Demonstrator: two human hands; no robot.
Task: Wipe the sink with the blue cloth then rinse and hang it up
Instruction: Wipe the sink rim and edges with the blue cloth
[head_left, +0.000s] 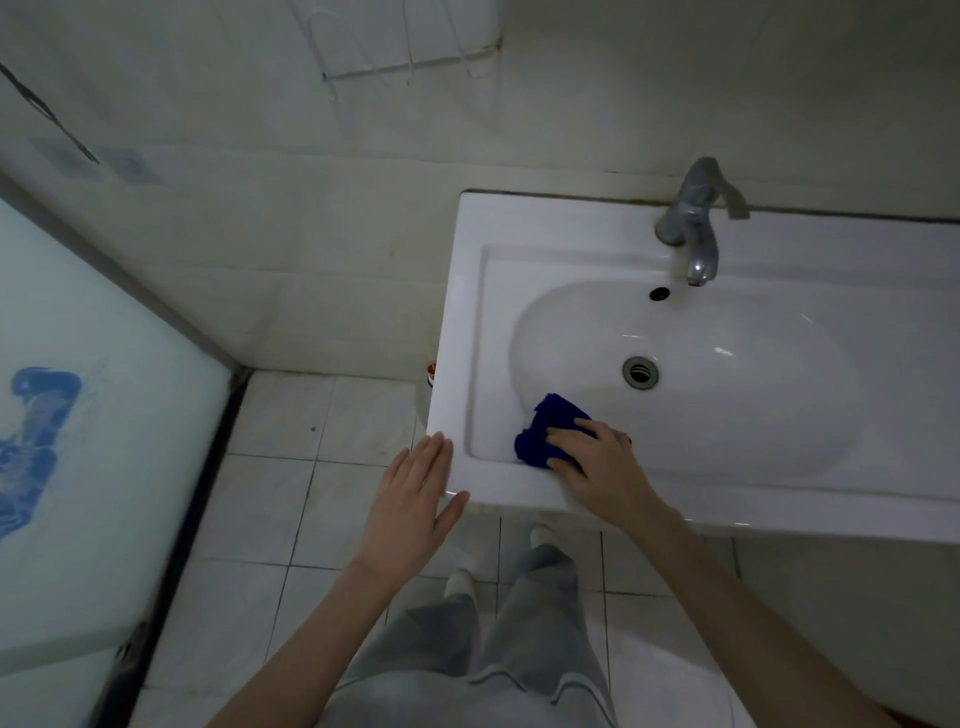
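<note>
Blue cloth (545, 431) — dark, bunched, perhaps damp — on white sink (519, 483).

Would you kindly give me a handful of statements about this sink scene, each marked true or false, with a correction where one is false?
1. The right hand presses the blue cloth at the sink's front left corner. True.
2. Water is running from the faucet. False: no stream shows below the spout.
3. The left hand is open, at the sink's front left corner. True.
4. The cloth covers the drain. False: the drain is bare, farther back than the cloth.
5. The cloth hangs on the wire wall rack. False: the rack is bare; the cloth is under the right hand.
</note>
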